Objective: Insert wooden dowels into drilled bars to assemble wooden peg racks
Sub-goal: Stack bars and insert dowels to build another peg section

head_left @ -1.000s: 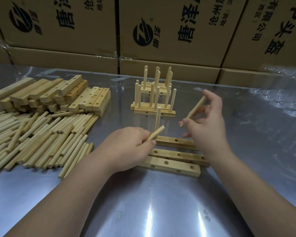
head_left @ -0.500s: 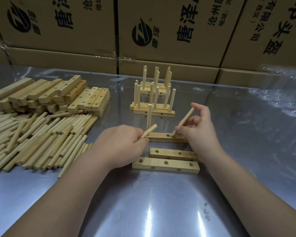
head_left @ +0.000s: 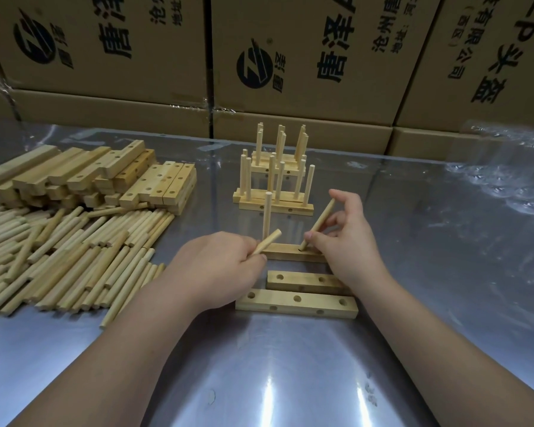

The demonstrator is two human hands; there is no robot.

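Three drilled wooden bars lie in front of me on the steel table. The farthest bar [head_left: 287,251] has one dowel [head_left: 267,217] standing upright in its left hole. My right hand [head_left: 347,238] pinches a tilted dowel [head_left: 319,222] whose lower tip sits at the bar's middle hole. My left hand [head_left: 219,266] grips another dowel [head_left: 267,245], angled up to the right, just left of the bar. The middle bar [head_left: 302,281] and the nearest bar [head_left: 296,303] have bare holes.
Finished peg racks [head_left: 275,186] are stacked behind the bars. A heap of loose dowels [head_left: 65,257] and a pile of drilled bars [head_left: 105,177] lie on the left. Cardboard boxes [head_left: 305,57] line the table's back. Crumpled plastic film [head_left: 506,180] covers the right.
My right hand has come down and left, bringing its dowel's tip onto the farthest bar's middle hole. My left hand has kept its dowel near the bar's left end.
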